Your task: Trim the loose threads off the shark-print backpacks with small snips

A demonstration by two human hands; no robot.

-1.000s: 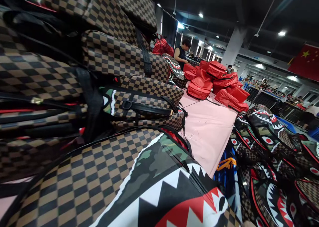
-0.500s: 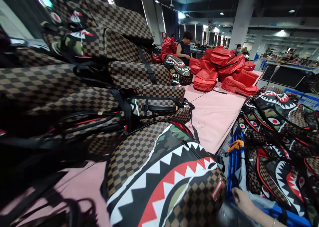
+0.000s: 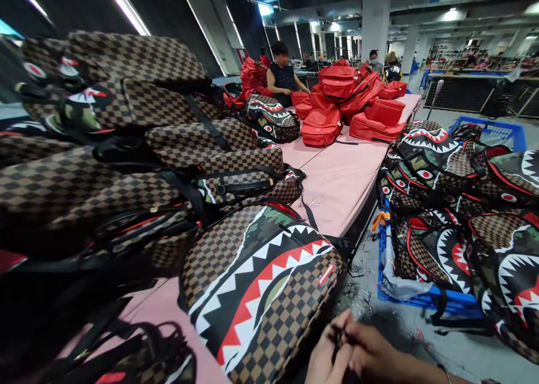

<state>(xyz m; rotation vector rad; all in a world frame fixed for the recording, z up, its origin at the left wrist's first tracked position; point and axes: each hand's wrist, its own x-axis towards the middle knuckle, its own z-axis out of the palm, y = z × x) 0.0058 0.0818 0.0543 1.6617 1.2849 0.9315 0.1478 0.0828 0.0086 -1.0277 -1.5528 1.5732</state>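
Note:
A checkered backpack [image 3: 269, 283] with a shark-mouth print lies front side up on the pink table [image 3: 337, 199]. Beside its lower right edge my two hands meet at the bottom of the view. My left hand [image 3: 326, 353] has its fingers closed on a small dark piece, too small to name. Coming in from the right, my right hand [image 3: 366, 342] pinches at the same dark piece, its fingers bent and touching the left hand.
Checkered bags [image 3: 138, 148] are piled high on the left. Red bags [image 3: 324, 120] lie farther along the table, near a person [image 3: 282, 75]. On the right, a blue crate [image 3: 421, 300] holds shark-print backpacks [image 3: 455, 249]. Thread scraps litter the floor.
My right hand has moved left from beside the blue crate, and my left hand has come into view against it. The view has shifted, showing more floor and crate on the right.

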